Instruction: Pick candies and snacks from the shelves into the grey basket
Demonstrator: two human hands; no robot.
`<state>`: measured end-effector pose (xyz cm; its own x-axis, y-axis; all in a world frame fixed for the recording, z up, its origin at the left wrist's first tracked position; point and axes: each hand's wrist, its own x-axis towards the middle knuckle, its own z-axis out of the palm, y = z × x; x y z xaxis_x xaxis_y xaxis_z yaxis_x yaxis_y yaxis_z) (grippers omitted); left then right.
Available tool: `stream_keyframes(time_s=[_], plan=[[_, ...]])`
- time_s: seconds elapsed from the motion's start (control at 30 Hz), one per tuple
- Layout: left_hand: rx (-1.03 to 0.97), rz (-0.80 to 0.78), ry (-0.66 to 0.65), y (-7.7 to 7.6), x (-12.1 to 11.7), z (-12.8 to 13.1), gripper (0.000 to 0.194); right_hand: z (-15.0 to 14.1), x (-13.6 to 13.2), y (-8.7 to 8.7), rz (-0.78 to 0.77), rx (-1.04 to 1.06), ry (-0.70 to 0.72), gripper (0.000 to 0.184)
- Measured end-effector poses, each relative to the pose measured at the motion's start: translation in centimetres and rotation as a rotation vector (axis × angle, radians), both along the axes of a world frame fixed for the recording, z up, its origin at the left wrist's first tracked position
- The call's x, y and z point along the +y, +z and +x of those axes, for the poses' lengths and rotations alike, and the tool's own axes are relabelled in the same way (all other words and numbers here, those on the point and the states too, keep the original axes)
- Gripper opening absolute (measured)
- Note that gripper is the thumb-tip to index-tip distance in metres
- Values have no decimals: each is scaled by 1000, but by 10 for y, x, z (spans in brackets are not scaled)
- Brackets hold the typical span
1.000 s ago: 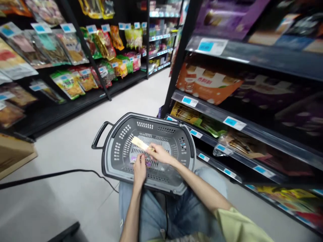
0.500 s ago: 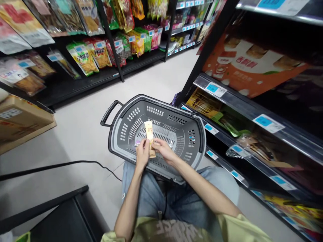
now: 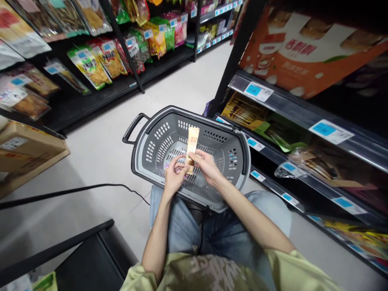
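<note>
A narrow cream and gold stick packet [image 3: 193,141] stands nearly upright above the dark grey shopping basket [image 3: 233,141]. My left hand [image 3: 175,174] pinches the packet near its lower end, thumb against the edge. Higher up, my right hand [image 3: 206,165] grips the same packet from the right, thumb on its front. Both hands are over the basket, which stands in front of my knees. Something small and purple shows by my left fingers, mostly hidden, and I cannot make out what it is.
On the right, a shelf rack [image 3: 273,103] holds an orange carton [image 3: 309,60] and packaged goods. Snack bags [image 3: 89,66] fill the shelves at the back left. A cardboard box [image 3: 27,149] and a black cable [image 3: 91,187] lie to the left on the floor.
Both hands have lifted the packet up and slightly right, and it now leans the other way. My right hand has shifted its grip. The view has moved slightly.
</note>
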<state>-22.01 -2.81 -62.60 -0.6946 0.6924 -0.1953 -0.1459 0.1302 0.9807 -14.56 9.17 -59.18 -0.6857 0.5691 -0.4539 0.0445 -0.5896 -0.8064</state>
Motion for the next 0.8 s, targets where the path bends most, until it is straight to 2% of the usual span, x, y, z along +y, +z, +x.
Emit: stream_keyframes(time_s=[0.17,0.3,0.43,0.53,0.67,0.73,0.8], plan=[[140,-32,-15,4,16,-6,40,-2,12,3,33,35,-119,43],[211,-6,-87,3,29,-15,34,-4,23,11,41,39,-185,41],[240,37,-94,-5,39,-24,35,-3,39,24,-28,129,-216,32],[295,36,-75,-9,45,-27,37,1,51,27,-101,178,-238,29],[322,38,-151,-6,47,-24,48,5,57,22,-153,169,-283,26],[431,59,-183,-3,46,-22,56,6,59,20,-181,154,-295,25],[536,62,-176,-2,46,-20,54,8,62,22,-180,163,-272,32]])
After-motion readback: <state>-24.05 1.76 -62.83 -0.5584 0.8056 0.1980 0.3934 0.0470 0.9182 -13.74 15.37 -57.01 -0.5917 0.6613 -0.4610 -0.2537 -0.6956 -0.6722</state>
